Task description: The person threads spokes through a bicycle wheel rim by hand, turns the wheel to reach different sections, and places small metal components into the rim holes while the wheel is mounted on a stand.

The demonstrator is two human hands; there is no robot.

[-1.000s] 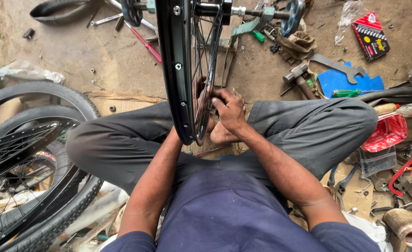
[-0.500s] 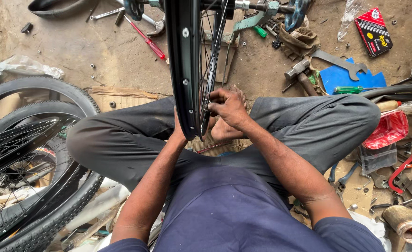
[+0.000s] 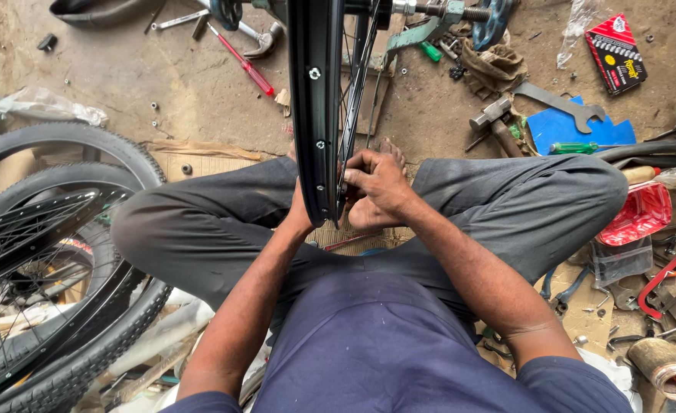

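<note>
Wheel rim (image 3: 312, 99): standing upright between the knees, long axis running away from the person toward the floor's tools.
Left hand (image 3: 301, 218): bracing the rim's lower edge (fingers hidden, so grip unclear).
Right hand (image 3: 376, 183): nearer the spokes (image 3: 353, 92), fingers pinching together there.

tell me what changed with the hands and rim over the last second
Little changed. The right hand shifted slightly along the spokes, its fingers now bunched at the inner edge of the black rim. The left hand kept its grip on the rim's lower left side. The rim stayed upright between the knees, and the tyred wheels and the tools on the floor did not move.
</note>
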